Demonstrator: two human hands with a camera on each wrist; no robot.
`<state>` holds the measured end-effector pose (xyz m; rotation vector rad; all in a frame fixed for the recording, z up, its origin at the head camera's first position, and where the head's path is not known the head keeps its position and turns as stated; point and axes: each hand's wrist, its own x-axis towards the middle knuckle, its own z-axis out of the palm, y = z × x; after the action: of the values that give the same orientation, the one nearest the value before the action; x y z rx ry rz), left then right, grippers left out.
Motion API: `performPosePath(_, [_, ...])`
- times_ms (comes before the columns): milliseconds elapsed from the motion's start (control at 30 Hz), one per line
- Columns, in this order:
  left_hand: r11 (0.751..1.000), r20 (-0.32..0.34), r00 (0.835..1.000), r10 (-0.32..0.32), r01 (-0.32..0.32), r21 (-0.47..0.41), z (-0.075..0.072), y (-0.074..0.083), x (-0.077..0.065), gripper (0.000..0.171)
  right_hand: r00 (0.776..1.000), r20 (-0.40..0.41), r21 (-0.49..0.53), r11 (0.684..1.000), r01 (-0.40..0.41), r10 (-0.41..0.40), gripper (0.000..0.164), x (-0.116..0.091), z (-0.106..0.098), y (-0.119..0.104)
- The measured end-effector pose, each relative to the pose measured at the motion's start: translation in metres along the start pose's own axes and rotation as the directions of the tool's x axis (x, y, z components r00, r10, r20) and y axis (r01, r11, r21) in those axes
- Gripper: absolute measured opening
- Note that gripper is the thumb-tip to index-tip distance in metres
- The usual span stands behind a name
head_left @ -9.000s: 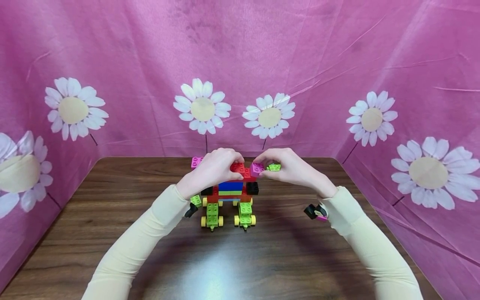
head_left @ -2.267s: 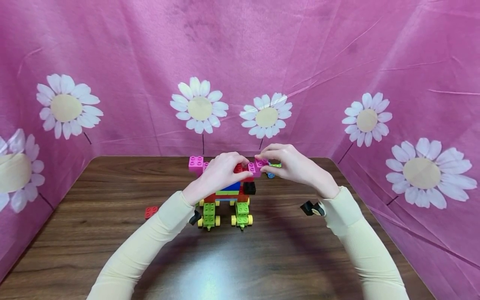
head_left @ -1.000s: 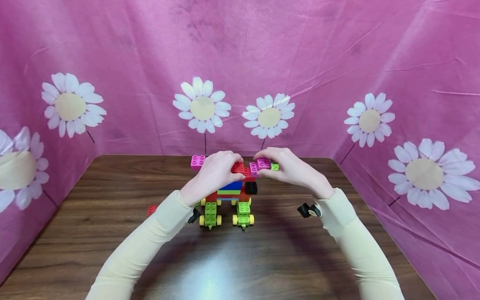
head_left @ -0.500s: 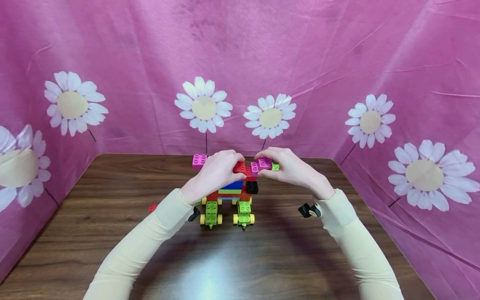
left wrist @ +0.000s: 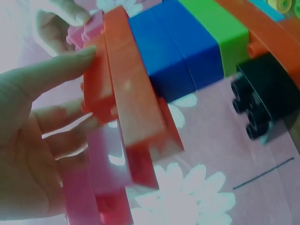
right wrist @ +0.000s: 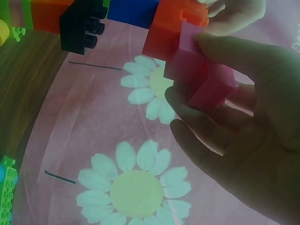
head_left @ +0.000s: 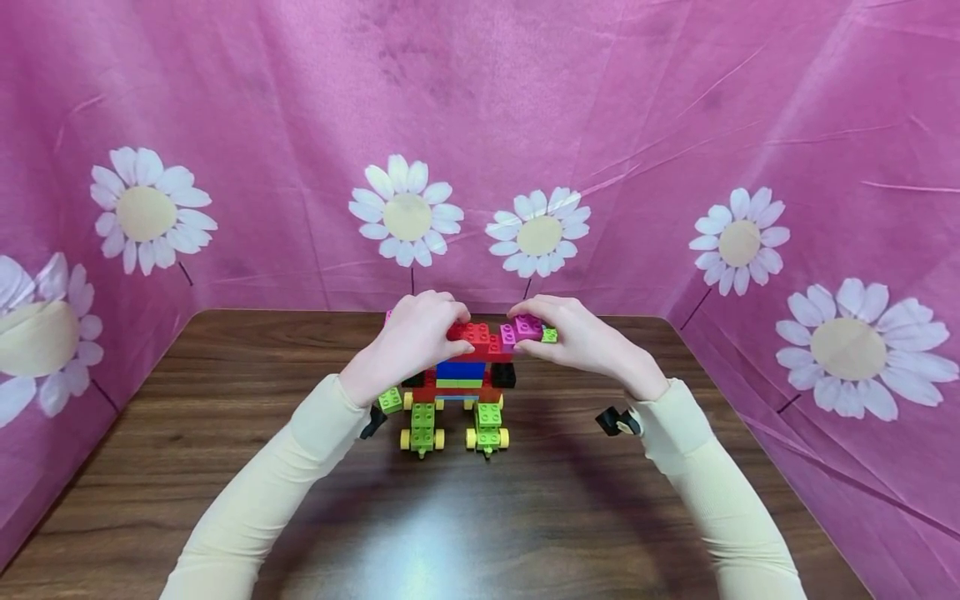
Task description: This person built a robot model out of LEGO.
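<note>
A block figure of toy building bricks stands on the table, with green wheeled bases, blue bricks and a black brick at the side. My left hand grips the red brick on top, its thumb lying on the red face in the left wrist view. On the right, my right hand pinches the upper pink brick between thumb and fingers; it sits stepped on the lower pink brick, which joins the red row. More pink bricks jut out on the left side, mostly hidden by my left hand in the head view.
Behind the right hand lies a lime-green piece. A green brick shows beside the left wrist. The wooden table ends at a pink cloth printed with daisies.
A second pink brick has joined the right side since nine seconds ago. Lately my left hand has slid left along the red brick; its sleeve now covers a loose red brick.
</note>
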<state>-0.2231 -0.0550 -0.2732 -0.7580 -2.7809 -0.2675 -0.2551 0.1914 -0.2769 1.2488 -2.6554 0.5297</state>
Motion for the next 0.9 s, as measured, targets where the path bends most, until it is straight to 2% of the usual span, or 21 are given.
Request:
performPosePath(167, [0.996, 0.032, 0.999, -0.015, 0.018, -0.091, -0.003, -0.008, -0.003, 0.038, 1.0, 0.003, 0.0, 1.0, -0.014, 0.014, 0.04, 0.0, 0.0, 0.001])
performPosePath(567, [0.988, 0.075, 0.997, -0.037, 0.048, -0.144, -0.005, -0.019, -0.007, 0.039, 1.0, 0.005, 0.005, 1.0, -0.01, 0.01, 0.041, 0.0, 0.0, 0.0])
performPosePath(900, [0.986, 0.07, 0.997, -0.041, 0.052, -0.157, -0.004, -0.022, -0.008, 0.04, 1.0, 0.021, -0.019, 1.0, -0.017, 0.017, 0.041, 0.002, 0.0, 0.0])
